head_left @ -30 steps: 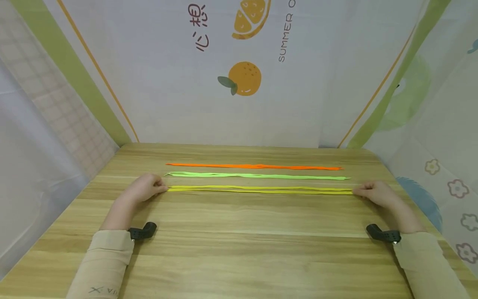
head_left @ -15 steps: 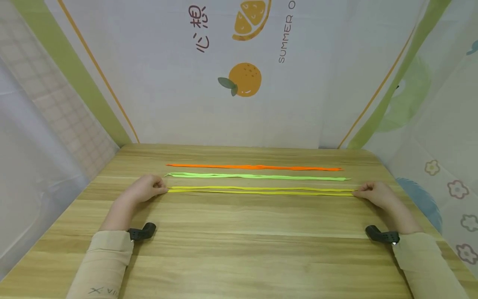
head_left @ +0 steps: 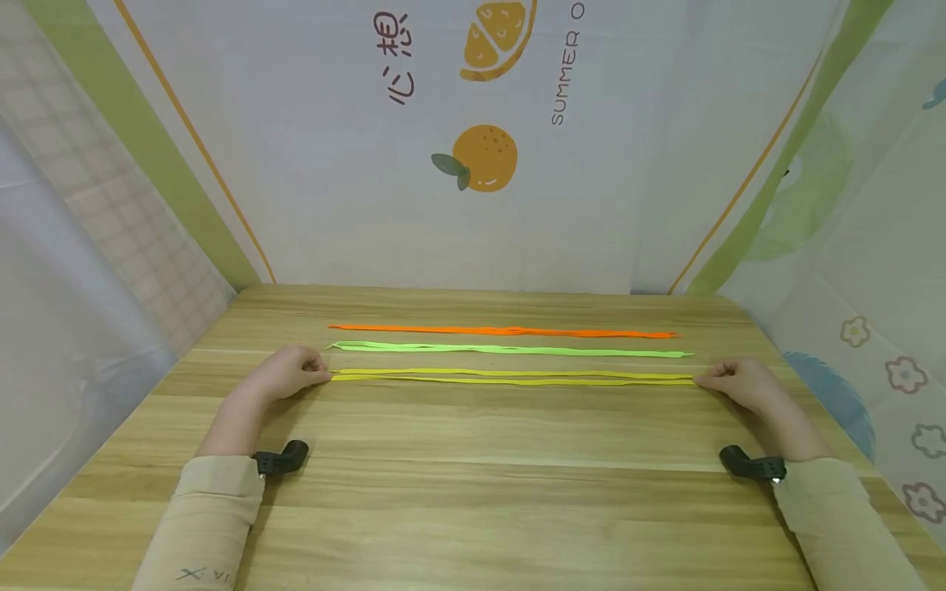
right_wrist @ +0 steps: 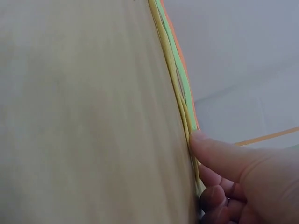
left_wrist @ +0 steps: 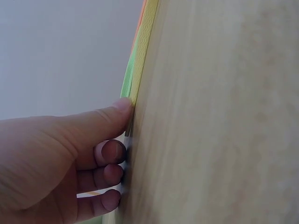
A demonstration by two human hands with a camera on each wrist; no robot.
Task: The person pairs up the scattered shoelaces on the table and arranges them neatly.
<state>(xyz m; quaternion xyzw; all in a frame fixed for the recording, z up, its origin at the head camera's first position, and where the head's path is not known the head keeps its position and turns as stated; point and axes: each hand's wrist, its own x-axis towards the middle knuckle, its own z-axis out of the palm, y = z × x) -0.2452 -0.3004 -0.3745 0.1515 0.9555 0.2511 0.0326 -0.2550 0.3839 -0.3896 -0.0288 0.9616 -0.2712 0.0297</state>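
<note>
A yellow shoelace (head_left: pixel 517 382), doubled into two nearly parallel strands, stretches across the wooden table. My left hand (head_left: pixel 291 371) pinches its left end; in the left wrist view the thumb (left_wrist: pixel 114 114) lies over the yellow lace and a dark tip pokes out below. At the opposite end my right hand (head_left: pixel 739 382) pinches the lace, thumb (right_wrist: pixel 210 147) against the strands in the right wrist view. Just beyond it a bright green shoelace (head_left: pixel 502 350) lies lengthwise, also folded. Farthest back is an orange shoelace (head_left: pixel 458 330), roughly parallel to the others.
The wooden table (head_left: pixel 473 509) extends toward the person and to both sides of the laces. A white printed curtain (head_left: pixel 332 213) hangs along its back edge, with more fabric at left and right. Each wrist carries a black camera (head_left: pixel 284 458).
My right hand has shifted slightly left with its end of the yellow shoelace, and the two strands lie closer together there. The left hand, green lace and orange lace stay put.
</note>
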